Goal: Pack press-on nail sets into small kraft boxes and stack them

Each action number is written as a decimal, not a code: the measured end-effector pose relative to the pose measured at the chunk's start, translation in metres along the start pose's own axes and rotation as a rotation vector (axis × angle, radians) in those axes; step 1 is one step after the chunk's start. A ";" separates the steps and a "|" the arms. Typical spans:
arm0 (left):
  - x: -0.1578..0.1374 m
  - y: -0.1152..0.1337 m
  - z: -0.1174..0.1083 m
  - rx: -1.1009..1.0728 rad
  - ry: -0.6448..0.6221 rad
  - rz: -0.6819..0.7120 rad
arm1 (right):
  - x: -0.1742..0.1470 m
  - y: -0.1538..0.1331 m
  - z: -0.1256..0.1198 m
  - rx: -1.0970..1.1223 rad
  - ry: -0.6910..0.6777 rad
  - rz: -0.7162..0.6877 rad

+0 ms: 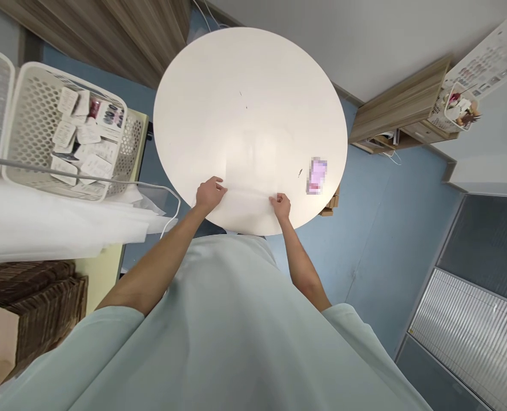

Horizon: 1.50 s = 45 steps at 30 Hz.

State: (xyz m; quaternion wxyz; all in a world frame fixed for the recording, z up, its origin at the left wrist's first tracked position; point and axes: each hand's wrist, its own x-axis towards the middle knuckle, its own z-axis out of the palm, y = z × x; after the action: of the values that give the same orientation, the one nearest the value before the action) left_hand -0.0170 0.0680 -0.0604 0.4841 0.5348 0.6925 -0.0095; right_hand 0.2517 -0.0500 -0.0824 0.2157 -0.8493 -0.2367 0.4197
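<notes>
A thin, whitish, see-through sheet [248, 197] lies at the near edge of the round white table [249, 68]. It is hard to make out against the tabletop, and I cannot tell whether it is a bag or a single layer. My left hand [209, 194] pinches its left end between thumb and fingers. At the opposite end, my right hand [281, 205] has its fingertips closed on the sheet. Farther right on the table lies a pixelated pink-purple item [317, 176], apart from both hands.
To the left, a white perforated basket [31, 131] holds several cards and packets. White sheeting [65, 222] and stacked brown cardboard [52, 302] lie below it. A white cable [151, 184] runs across the left side. A wooden cabinet [401, 108] stands at the right wall.
</notes>
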 end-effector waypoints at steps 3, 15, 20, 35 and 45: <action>-0.007 -0.016 -0.012 0.065 0.012 0.052 | 0.001 -0.002 -0.002 -0.023 0.010 -0.029; -0.043 -0.082 -0.034 0.164 -0.043 0.419 | -0.016 0.002 -0.003 -0.052 0.078 -0.033; -0.051 -0.075 -0.027 0.263 -0.073 0.437 | -0.032 0.020 0.001 -0.065 0.099 -0.014; -0.021 -0.005 0.057 0.622 -0.135 0.685 | -0.043 0.042 0.000 -0.088 0.094 0.033; -0.018 -0.012 0.062 0.578 -0.152 0.663 | -0.083 0.012 0.012 -0.077 0.011 -0.143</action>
State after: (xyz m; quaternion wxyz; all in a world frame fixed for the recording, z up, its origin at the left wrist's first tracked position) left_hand 0.0141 0.0164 -0.0871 0.3412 0.8389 0.4152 -0.0863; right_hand 0.2001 -0.1053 -0.0453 0.2135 -0.8401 -0.3117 0.3893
